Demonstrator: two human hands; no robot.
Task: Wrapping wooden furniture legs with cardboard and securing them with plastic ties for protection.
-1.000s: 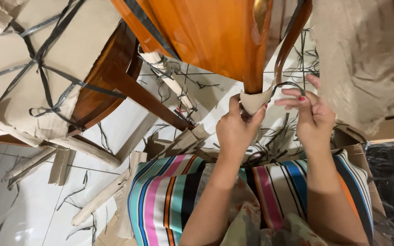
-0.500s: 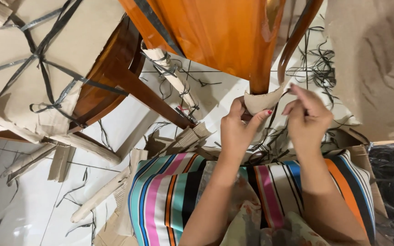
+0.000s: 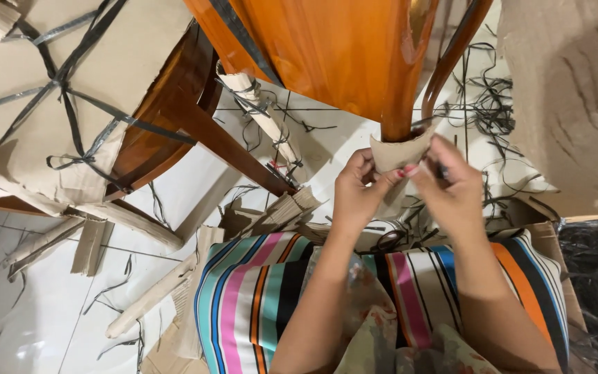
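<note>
At nine to eleven o'clock I see a glossy brown wooden chair (image 3: 167, 118) lying tilted, its seat covered in tan cardboard (image 3: 36, 104) crossed with black plastic strapping (image 3: 70, 118). Loose cardboard strips (image 3: 147, 298) and cut strap ends lie over the white tiled floor (image 3: 29, 305) at seven to eight o'clock.

Near centre, at about one o'clock from my lap, my left hand (image 3: 356, 197) pinches the lower edge of the tan cardboard cuff (image 3: 397, 150) wrapped round the foot of the polished orange-brown chair leg (image 3: 404, 83); thumb and fingers are closed on it. I judge the cuff light, soft and easy to tear, so it wants holding at its doubled edge, close to the leg, not at a loose corner. The varnished wood under it looks slick, so the cuff may slide.

At two o'clock, touching the cuff's right side, my right hand (image 3: 451, 190) is curled shut; something thin and dark seems to sit between its fingers, perhaps strap, but I cannot tell for sure.

At three o'clock hangs a large sheet of crumpled brown paper (image 3: 569, 97). Below, my striped multicoloured cloth (image 3: 257, 298) covers my knees.
</note>
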